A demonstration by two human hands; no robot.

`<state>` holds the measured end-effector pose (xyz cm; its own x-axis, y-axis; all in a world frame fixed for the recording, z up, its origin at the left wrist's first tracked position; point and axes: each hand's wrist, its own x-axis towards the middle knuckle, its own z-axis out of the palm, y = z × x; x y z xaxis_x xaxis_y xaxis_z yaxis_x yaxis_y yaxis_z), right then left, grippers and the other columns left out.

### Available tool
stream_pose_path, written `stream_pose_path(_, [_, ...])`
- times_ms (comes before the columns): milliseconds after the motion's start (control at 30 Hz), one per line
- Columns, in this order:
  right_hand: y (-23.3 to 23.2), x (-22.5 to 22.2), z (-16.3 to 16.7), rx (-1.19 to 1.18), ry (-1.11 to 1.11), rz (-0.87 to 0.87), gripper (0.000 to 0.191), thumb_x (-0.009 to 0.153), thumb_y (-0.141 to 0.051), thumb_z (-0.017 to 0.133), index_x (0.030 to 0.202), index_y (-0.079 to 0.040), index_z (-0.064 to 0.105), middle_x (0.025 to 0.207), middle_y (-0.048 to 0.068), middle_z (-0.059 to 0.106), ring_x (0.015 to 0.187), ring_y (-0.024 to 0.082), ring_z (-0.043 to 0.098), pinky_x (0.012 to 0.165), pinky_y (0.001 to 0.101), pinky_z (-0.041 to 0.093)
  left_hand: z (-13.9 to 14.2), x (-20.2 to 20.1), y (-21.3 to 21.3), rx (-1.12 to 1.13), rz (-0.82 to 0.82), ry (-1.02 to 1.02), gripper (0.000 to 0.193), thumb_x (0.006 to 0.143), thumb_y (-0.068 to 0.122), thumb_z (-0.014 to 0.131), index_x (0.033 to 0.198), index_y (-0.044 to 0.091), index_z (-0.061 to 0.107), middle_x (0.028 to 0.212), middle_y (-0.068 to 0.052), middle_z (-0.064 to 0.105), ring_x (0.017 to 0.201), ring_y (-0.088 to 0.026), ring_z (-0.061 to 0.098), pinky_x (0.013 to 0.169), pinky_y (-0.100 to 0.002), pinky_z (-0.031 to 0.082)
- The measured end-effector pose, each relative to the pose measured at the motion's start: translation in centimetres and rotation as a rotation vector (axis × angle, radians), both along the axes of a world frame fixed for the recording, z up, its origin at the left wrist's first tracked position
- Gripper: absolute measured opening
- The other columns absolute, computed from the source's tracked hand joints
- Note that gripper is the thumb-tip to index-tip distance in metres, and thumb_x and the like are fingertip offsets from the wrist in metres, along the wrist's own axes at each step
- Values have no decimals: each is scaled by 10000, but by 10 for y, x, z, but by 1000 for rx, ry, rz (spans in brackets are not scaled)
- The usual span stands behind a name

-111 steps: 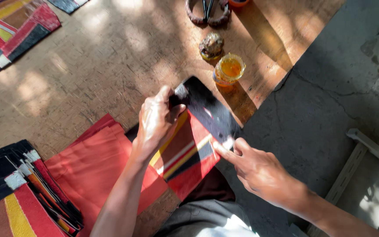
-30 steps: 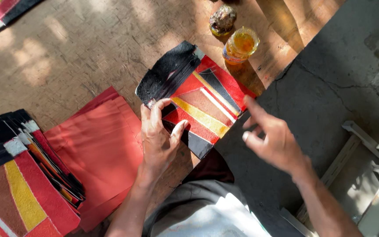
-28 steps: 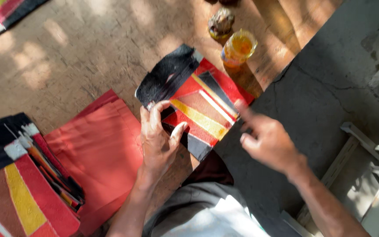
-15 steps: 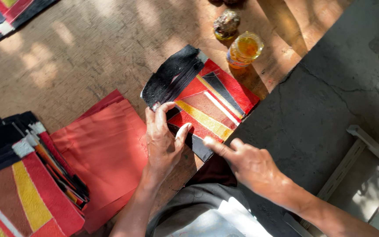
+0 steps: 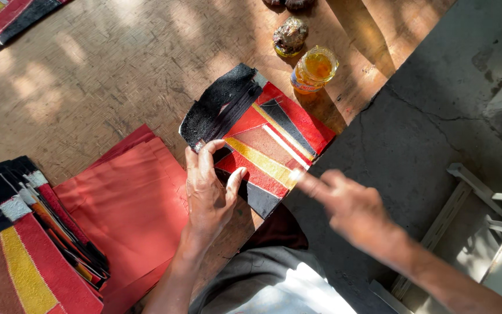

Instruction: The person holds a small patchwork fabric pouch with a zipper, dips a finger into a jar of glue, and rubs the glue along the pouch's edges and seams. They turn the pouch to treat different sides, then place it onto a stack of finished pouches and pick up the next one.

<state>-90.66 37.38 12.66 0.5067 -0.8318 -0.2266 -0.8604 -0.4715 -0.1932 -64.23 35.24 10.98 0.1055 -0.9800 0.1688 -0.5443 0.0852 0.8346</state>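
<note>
A red patchwork panel with black, yellow and white strips lies on the wooden board, a floppy black piece folded over its upper left end. My left hand presses flat on the panel's near left edge, fingers spread. My right hand is blurred, its extended fingers touching the panel's lower right edge by the yellow strip. It holds nothing I can see.
An open jar of amber liquid and a crusted lump stand beyond the panel. Red sheets lie at my left, a stack of patchwork pieces further left. Grey concrete and a white frame are on the right.
The panel was held up in both hands, then laid flat on the board. My left hand stays pressing it; my right hand has swept along its lower right edge.
</note>
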Motion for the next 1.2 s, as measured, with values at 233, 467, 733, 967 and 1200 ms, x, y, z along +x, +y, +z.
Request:
stream_pose_path(233, [-30, -33, -23, -277, 2, 4, 918, 746, 51, 639, 1554, -319, 407, 934, 104, 589, 547, 177, 583, 381, 304, 491, 2, -1, -2, 3, 4, 16, 583, 785, 85, 848, 1279, 27, 544, 1139, -186, 525, 1039, -343, 602, 891, -430, 516])
stream_pose_path(467, [-33, -18, 2, -174, 221, 83, 897, 798, 44, 682, 1535, -404, 437, 895, 77, 582, 548, 182, 610, 407, 329, 542, 5, -4, -4, -15, 8, 36, 583, 777, 64, 833, 1279, 11, 542, 1169, -193, 532, 1065, -343, 595, 919, -419, 511])
stream_pose_path(733, [-63, -18, 54, -230, -173, -49, 597, 798, -141, 781, 1351, -191, 562, 1127, 111, 547, 982, 240, 587, 831, 397, 562, 2, 1, -10, -10, 5, 14, 559, 780, 91, 832, 1263, 28, 557, 1124, -196, 525, 1017, -359, 595, 868, -434, 502])
stream_pose_path(967, [-156, -32, 77, -468, -101, 129, 617, 665, -356, 878, 1228, -162, 713, 1420, 157, 432, 1258, 334, 392, 1012, 409, 499, 8, 1, -17, -17, -25, 56, 543, 777, 104, 819, 1248, 29, 561, 1161, -183, 539, 1057, -350, 612, 883, -429, 513])
stream_pose_path(1200, [-199, -2, 61, 229, -502, -191, 637, 714, -280, 858, 1300, -96, 691, 1391, 113, 427, 1269, 268, 445, 1084, 389, 484, 9, 1, -19, 44, -6, 83, 514, 799, 126, 804, 1246, 34, 568, 1160, -176, 545, 1049, -326, 640, 876, -411, 533])
